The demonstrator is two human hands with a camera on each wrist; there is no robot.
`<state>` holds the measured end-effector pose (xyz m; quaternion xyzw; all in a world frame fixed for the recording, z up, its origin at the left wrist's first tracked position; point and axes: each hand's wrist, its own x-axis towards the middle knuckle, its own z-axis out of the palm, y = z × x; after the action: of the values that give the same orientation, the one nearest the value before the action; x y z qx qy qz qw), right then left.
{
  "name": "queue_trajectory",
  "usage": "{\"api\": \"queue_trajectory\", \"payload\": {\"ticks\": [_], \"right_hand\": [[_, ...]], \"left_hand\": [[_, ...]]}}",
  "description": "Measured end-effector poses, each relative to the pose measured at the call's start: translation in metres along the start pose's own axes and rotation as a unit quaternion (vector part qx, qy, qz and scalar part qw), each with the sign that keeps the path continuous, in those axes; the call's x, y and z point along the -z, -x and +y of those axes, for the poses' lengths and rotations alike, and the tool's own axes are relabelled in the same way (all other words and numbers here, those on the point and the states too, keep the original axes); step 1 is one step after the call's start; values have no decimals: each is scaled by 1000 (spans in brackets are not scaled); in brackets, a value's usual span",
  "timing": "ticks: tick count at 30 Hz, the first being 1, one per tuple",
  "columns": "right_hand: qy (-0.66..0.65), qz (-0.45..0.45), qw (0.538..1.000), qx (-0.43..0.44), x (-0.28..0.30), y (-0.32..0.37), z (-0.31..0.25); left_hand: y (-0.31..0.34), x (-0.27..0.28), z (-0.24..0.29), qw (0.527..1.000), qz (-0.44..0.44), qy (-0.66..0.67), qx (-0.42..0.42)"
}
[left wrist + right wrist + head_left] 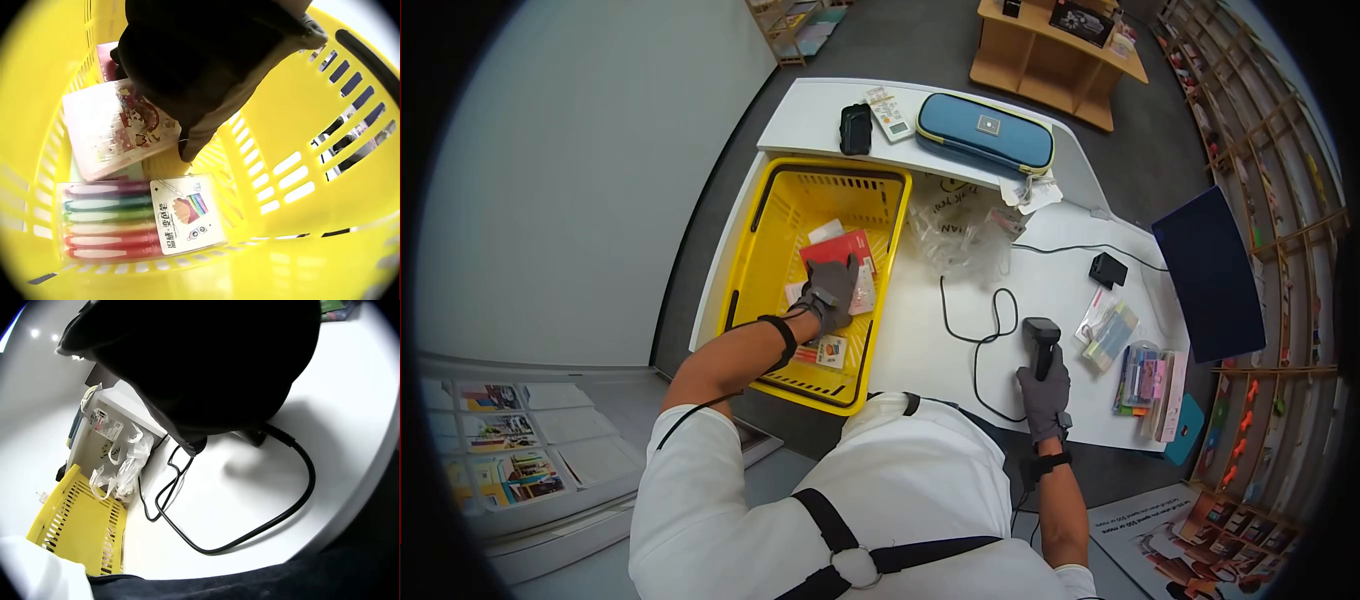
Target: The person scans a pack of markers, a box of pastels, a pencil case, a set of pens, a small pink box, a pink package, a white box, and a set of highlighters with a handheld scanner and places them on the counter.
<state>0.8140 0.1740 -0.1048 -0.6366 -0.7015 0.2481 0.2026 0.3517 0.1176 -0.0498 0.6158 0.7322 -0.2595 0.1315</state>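
My gloved left hand [832,292] reaches down into a yellow shopping basket [744,255]. Below its palm is a pale pink box with cartoon print [119,128], the thumb right at the box's corner; whether the fingers grip it I cannot tell. A red flat packet [852,244] lies just beyond the fingers. Closer to the near end of the basket is a clear pack of coloured pens [112,219]. On the white counter my gloved right hand [1045,395] grips the handle of a black barcode scanner [1042,330], whose cable [250,534] loops over the counter.
A clear plastic bag [965,235] sits right of the basket. A blue pencil case [985,130], calculator [890,115] and black device [856,130] occupy the raised ledge. Stationery packs [1140,380] lie at right, below a dark monitor [1210,275].
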Motion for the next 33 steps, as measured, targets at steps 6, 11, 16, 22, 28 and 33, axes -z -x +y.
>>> {"api": "queue_trajectory", "payload": {"ticks": [6,11,16,22,28,33], "right_hand": [[-120,-70,986,-94,-6,-25,-10],[-128,-93,981,-113,-29,-42,22],[-197,-179,936,-231,3,-40,-7],[-313,-180,897,-254,22,-29,-24],[-370,-155,881,-251,40,-20,-50],[-387,-160,877,-236,49,-18,-65]], "left_hand": [[0,-8,2,999,10,-54,-1],[-2,-13,-9,999,37,-20,-34],[21,25,-24,991,46,118,-40],[40,54,-45,958,108,267,4],[51,58,-86,696,138,703,-43],[70,79,-93,199,17,963,-182]]}}
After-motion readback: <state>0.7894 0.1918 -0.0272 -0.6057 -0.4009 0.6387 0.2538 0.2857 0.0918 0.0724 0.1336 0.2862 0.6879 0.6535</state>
